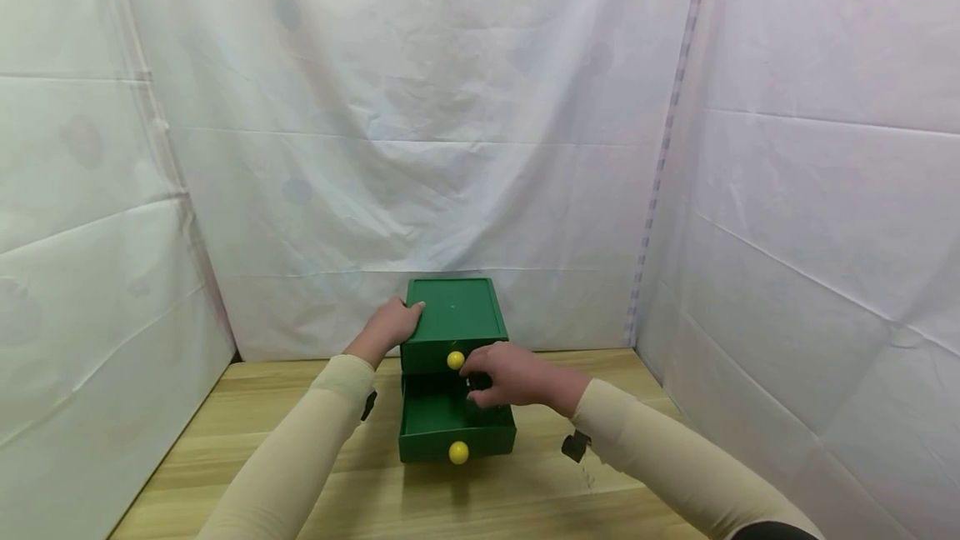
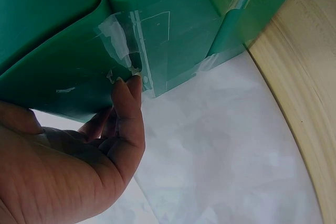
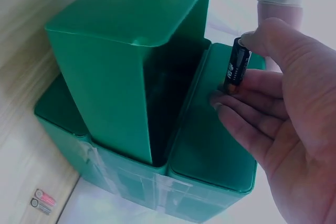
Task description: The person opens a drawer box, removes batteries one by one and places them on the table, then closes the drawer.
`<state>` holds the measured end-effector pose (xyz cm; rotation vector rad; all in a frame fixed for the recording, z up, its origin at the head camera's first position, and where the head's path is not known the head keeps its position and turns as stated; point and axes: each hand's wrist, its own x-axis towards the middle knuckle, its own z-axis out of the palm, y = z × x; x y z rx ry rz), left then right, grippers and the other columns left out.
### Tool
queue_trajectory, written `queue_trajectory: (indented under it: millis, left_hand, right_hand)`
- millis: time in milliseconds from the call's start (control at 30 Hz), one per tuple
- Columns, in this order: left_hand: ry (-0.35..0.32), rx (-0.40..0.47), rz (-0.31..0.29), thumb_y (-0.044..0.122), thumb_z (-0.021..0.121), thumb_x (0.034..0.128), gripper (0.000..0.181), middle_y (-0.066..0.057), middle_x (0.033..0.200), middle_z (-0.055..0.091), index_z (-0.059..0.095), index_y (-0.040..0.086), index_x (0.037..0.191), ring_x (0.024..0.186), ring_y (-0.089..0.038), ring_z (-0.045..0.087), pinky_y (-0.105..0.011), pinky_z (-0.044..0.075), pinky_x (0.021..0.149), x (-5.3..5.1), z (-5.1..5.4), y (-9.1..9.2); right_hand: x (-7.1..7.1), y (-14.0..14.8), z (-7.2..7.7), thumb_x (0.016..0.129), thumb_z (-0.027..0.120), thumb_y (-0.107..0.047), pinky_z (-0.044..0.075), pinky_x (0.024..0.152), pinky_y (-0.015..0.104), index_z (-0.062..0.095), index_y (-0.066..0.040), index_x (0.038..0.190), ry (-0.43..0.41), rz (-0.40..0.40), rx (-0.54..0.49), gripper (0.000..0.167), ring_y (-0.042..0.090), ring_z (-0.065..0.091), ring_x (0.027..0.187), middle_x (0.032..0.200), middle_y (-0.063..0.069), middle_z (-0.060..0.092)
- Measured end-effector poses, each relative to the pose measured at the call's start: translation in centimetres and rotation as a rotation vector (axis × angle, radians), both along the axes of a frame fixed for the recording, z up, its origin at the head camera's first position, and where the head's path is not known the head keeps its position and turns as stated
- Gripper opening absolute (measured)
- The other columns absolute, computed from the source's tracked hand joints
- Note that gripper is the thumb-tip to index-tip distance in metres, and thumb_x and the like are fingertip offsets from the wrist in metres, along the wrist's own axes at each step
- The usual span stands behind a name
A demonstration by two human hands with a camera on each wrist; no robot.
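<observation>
Head view: at the left, the person's left hand point(image 1: 392, 323) holds the upper left edge of the green drawer unit point(image 1: 450, 302), its grip hooked with thumb over the top and bent fingers against the side. That brace seems worth making firm, lest the unit slide on the tabletop point(image 1: 247, 407). In the middle, the pulled-out drawer point(image 1: 427, 447) juts toward the person below the upper drawer point(image 1: 427, 358). To the right, the right hand point(image 1: 510, 373) pinches a black battery point(image 3: 239, 65) end to end between thumb and fingers, appearing over the drawer's right part. In the right wrist view its long axis runs nearly upright, the thumb end uppermost and leaning right; which pole that is cannot be told. A light, steady pinch clear of both drawers would probably serve best, since a smooth cylinder may slip.
</observation>
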<state>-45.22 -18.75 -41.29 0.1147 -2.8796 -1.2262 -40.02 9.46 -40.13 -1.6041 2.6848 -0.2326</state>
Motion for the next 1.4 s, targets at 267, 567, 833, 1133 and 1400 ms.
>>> queue_trajectory:
  millis: [267, 567, 833, 1133, 1400]
  left_hand:
    - [-0.004, -0.002, -0.006, 0.049, 0.04, 0.1205, 0.076, -0.033, 0.156, 0.051, 0.032, -0.012, 0.165, 0.125, -0.042, 0.061, -0.057, 0.051, 0.101, -0.1, -0.1, -0.1]
    - [-0.007, 0.0, -0.002, 0.048, 0.039, 0.1206, 0.075, -0.033, 0.155, 0.051, 0.032, -0.012, 0.165, 0.124, -0.041, 0.061, -0.057, 0.051, 0.101, -0.1, 0.1, -0.1]
    - [-0.007, 0.01, -0.001, 0.048, 0.04, 0.1204, 0.074, -0.032, 0.152, 0.054, 0.034, -0.012, 0.164, 0.121, -0.04, 0.061, -0.056, 0.052, 0.1, -0.2, -0.1, -0.1]
    - [-0.009, 0.015, -0.005, 0.047, 0.041, 0.1204, 0.074, -0.031, 0.146, 0.056, 0.035, -0.013, 0.163, 0.113, -0.037, 0.061, -0.054, 0.051, 0.095, 0.0, -0.1, 0.0]
    - [-0.008, 0.02, -0.008, 0.048, 0.04, 0.1205, 0.074, -0.029, 0.14, 0.058, 0.033, -0.011, 0.164, 0.109, -0.036, 0.061, -0.053, 0.051, 0.094, 0.0, -0.1, 0.2]
  right_hand:
    - [-0.3, 0.9, 0.6, 0.107, 0.077, -0.027, 0.059, 0.098, 0.034, 0.076, -0.008, 0.136, -0.008, 0.001, -0.045, 0.034, 0.012, 0.07, 0.115, 0.134, 0.005, 0.075]
    - [0.0, 2.0, 2.1, 0.108, 0.076, -0.026, 0.06, 0.097, 0.037, 0.075, -0.007, 0.139, -0.012, -0.036, -0.122, 0.036, 0.016, 0.07, 0.115, 0.137, 0.003, 0.073]
    - [-0.3, 3.2, 2.9, 0.106, 0.078, -0.021, 0.061, 0.099, 0.042, 0.075, -0.004, 0.137, 0.002, -0.021, -0.227, 0.035, 0.024, 0.073, 0.116, 0.136, 0.008, 0.075]
    - [-1.1, 4.7, 3.8, 0.105, 0.08, -0.017, 0.061, 0.098, 0.046, 0.076, -0.003, 0.135, 0.022, -0.024, -0.324, 0.034, 0.027, 0.073, 0.114, 0.13, 0.01, 0.077]
    - [-1.6, 5.7, 4.2, 0.105, 0.081, -0.016, 0.06, 0.099, 0.047, 0.076, -0.005, 0.136, 0.018, -0.06, -0.365, 0.033, 0.02, 0.07, 0.114, 0.129, 0.011, 0.077]
